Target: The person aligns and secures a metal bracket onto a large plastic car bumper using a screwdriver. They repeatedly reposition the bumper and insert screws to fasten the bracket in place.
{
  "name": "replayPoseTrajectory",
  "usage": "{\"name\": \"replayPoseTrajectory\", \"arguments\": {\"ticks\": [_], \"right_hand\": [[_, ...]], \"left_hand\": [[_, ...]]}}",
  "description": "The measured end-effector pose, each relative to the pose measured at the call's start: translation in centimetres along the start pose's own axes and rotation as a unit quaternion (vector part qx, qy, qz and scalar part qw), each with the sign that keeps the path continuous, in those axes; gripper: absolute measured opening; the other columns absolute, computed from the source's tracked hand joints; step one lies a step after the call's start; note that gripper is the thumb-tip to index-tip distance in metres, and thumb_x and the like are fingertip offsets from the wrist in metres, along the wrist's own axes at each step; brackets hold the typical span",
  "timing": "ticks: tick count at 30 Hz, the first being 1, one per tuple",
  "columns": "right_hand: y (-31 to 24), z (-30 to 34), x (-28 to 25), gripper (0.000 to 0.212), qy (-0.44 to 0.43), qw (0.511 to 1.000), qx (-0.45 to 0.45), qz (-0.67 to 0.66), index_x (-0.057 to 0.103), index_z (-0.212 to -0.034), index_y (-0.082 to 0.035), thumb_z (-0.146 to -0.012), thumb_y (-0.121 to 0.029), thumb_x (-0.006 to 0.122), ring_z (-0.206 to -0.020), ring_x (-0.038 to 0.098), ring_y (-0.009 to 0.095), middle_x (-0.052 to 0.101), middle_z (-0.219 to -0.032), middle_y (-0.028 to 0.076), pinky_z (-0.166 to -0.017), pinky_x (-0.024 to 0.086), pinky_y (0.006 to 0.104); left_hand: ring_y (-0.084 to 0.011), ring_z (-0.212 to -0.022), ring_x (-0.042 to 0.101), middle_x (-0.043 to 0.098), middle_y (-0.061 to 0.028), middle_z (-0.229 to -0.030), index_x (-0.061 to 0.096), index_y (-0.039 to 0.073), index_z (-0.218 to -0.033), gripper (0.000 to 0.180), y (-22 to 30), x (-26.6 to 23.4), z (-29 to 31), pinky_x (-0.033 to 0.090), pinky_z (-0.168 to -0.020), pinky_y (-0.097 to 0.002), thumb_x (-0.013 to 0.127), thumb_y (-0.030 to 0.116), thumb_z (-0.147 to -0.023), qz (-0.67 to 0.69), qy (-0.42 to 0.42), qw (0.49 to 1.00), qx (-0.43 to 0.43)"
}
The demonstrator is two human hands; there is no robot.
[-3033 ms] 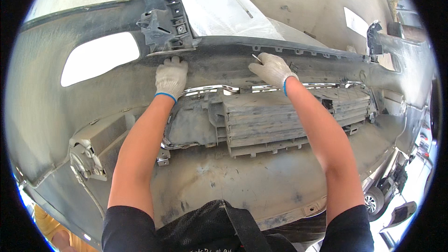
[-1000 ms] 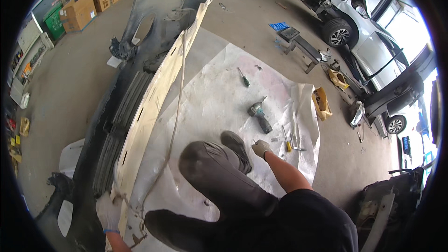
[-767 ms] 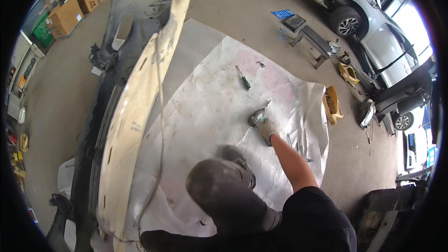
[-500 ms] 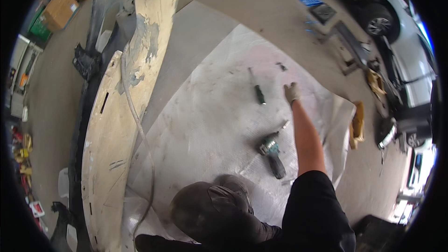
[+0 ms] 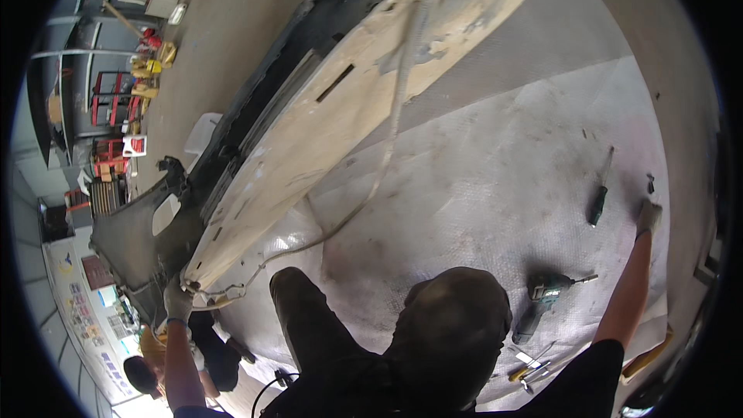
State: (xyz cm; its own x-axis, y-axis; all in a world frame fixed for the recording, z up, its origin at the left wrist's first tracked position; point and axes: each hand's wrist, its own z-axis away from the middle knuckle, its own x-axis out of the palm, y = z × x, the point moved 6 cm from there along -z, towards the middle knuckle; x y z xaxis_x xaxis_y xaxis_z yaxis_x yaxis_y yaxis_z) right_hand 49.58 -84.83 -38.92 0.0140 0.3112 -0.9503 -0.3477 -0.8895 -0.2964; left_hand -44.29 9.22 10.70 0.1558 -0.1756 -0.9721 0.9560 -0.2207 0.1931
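My left hand [image 5: 178, 302], in a pale glove, is closed at the near left end of a long cream bumper cover [image 5: 309, 139] with flaking paint. Beside that hand lie the thin ends of a grey wire harness [image 5: 364, 201], which runs across the cover and onto the sheet. Far to the right, my gloved right hand [image 5: 650, 218] rests on the sheet with its fingers stretched out, nothing visible in it. Just beyond its fingertips is a small dark clip [image 5: 651, 183]. A dark-handled screwdriver [image 5: 598, 203] lies left of it. Closer to my knee is a teal-and-black cordless driver [image 5: 538, 302] with a bit fitted.
Silvery bubble sheet [image 5: 464, 186] covers the floor. Behind the cream cover lies a black bumper part [image 5: 263, 116]. Several small hand tools [image 5: 530, 368] lie near my right knee. Another person [image 5: 147, 364] is low at the left. Red racks [image 5: 116, 101] and bottles stand along the left wall.
My view has swung left, bringing my left hand at the bumper cover's end into sight. My right hand stays on the sheet near the small clip.
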Motion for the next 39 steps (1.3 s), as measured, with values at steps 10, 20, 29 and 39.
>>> {"name": "replayPoseTrajectory", "arguments": {"ticks": [10,20,29,39], "right_hand": [[-30.5,22.8,-15.2,0.036,0.005,0.879,-0.150,-0.453,0.067,-0.133,-0.006,-0.105,-0.027,0.058,-0.056,0.036,0.000,0.074,-0.108,0.005,-0.048,0.027,0.0173],[-70.1,62.9,-33.3,0.027,-0.147,0.756,-0.544,-0.333,0.067,-0.127,-0.002,-0.102,-0.009,0.058,-0.065,0.047,0.003,0.070,-0.103,0.004,-0.059,0.040,0.0179],[-89.2,97.2,-18.1,0.023,-0.360,0.588,-0.724,0.004,0.066,-0.110,-0.006,-0.092,-0.019,0.070,-0.093,0.071,0.038,0.071,-0.099,0.021,-0.083,0.055,0.0430],[-91.3,110.1,9.7,0.024,-0.456,0.562,-0.671,0.160,0.068,-0.109,-0.003,-0.093,-0.018,0.059,-0.099,0.067,0.043,0.071,-0.101,0.024,-0.088,0.052,0.0494]], "left_hand": [[-0.0370,-0.099,0.071,0.074,-0.0168,-0.104,0.071,0.009,-0.114,0.046,4.2,0.3,1.4,0.056,-0.085,-0.0456,0.085,0.034,-0.078,-0.183,0.019,0.983,0.024],[-0.0197,-0.096,0.072,0.076,-0.0101,-0.103,0.072,0.007,-0.117,0.037,-2.1,-3.9,-11.2,0.056,-0.084,-0.0350,0.076,0.028,-0.087,0.122,-0.336,0.934,0.010],[-0.0420,-0.097,0.068,0.073,-0.0207,-0.099,0.073,0.009,-0.100,0.029,-11.5,12.1,-26.4,0.054,-0.086,-0.0527,0.058,0.034,-0.094,0.110,-0.033,0.993,-0.021],[-0.0330,-0.082,0.069,0.071,-0.0131,-0.083,0.068,0.006,-0.089,0.018,-6.8,14.1,-25.7,0.053,-0.083,-0.0487,0.067,0.023,-0.086,0.051,0.032,0.996,0.068]]}}
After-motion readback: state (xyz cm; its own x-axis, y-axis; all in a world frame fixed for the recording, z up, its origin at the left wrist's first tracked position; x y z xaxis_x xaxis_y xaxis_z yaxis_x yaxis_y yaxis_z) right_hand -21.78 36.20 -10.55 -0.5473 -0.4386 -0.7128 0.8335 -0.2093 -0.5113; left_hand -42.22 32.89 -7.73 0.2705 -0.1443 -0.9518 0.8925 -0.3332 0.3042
